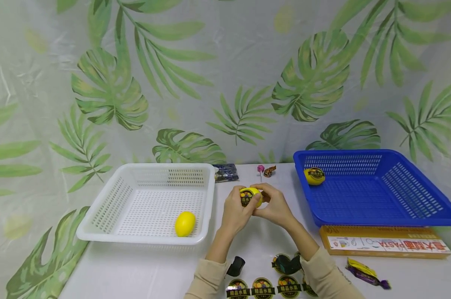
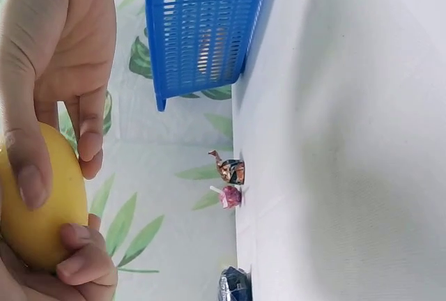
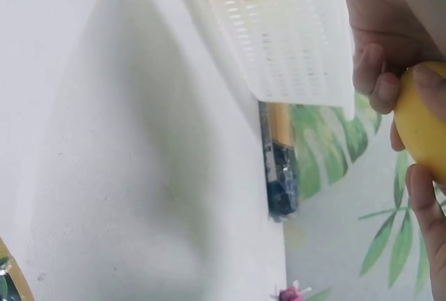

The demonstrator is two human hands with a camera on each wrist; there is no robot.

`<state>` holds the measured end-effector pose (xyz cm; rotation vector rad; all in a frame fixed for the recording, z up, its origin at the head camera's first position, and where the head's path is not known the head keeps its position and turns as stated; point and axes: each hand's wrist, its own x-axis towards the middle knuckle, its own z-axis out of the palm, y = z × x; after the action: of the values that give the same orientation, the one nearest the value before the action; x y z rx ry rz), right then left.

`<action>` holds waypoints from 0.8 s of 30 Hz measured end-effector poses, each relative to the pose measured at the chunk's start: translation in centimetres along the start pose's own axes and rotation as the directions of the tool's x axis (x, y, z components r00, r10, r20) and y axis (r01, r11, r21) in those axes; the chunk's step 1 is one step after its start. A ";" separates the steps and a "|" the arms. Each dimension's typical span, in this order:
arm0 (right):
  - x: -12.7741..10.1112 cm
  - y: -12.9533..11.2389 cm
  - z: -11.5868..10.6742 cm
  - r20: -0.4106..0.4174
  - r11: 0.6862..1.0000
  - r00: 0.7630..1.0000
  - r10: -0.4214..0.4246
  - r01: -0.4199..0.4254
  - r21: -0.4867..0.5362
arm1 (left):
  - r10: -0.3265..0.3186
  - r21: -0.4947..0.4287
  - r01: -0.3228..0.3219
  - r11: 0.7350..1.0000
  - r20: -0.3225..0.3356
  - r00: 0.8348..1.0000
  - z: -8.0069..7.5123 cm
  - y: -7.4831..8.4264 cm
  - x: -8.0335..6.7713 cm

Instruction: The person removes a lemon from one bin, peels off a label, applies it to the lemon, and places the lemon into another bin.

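Observation:
A yellow lemon [image 1: 259, 201] with a round black-and-gold label [image 1: 245, 198] on the side facing me is held up above the white table, between both hands. My left hand [image 1: 235, 209] grips it from the left, its thumb lying by the label's edge. From the right, my right hand [image 1: 277, 206] holds the lemon with curled fingers. In the left wrist view, fingers of both hands wrap the bare yellow skin of the lemon [image 2: 59, 207]. The right wrist view shows only part of the lemon [image 3: 420, 130] at its edge.
A white basket [image 1: 146, 237] at left contains one plain lemon [image 1: 185, 224]. At right, a blue basket [image 1: 360, 203] has a labelled lemon [image 1: 314, 176]. A pasta box [image 1: 386, 245], wrapped candy [image 1: 365, 272], lollipop [image 1: 260, 168] and label strip [image 1: 262, 287] lie around.

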<state>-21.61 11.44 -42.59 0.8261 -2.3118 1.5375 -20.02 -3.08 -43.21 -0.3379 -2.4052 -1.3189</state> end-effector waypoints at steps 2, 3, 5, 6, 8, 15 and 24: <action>-0.1 0.0 -0.1 0.007 1.000 1.000 0.015 -0.015 0.007 | 0.009 0.002 -0.009 1.000 -0.011 1.000 0.1 -0.1 0.0; -0.1 0.1 -0.1 0.009 1.000 1.000 0.023 -0.023 0.009 | 0.013 -0.004 -0.013 1.000 -0.010 1.000 0.2 -0.1 0.0; -0.2 0.1 -0.2 0.020 0.999 0.999 0.048 -0.049 0.024 | 0.006 -0.023 -0.006 1.000 0.000 1.000 0.1 -0.1 0.1; -0.2 0.1 -0.3 0.030 0.997 0.998 0.058 -0.059 0.039 | -0.001 -0.035 0.002 0.999 0.014 1.000 0.0 -0.1 0.1; -0.2 0.0 -0.5 0.056 0.993 0.994 0.089 -0.092 0.068 | -0.016 -0.064 0.020 0.998 0.052 0.999 -0.3 -0.1 0.1; -0.3 -0.6 -0.8 0.120 0.986 0.989 0.086 -0.102 0.133 | -0.051 -0.083 0.067 0.994 0.183 0.982 -1.4 -0.3 0.4; -0.5 -0.3 -0.6 0.095 0.995 0.994 0.062 -0.069 0.069 | -0.134 0.052 0.127 0.991 0.185 0.973 -1.5 0.2 0.4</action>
<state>-21.10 12.07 -42.33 0.8649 -2.3834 1.6524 -20.00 -4.21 -42.13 -0.3105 -2.6483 -1.3465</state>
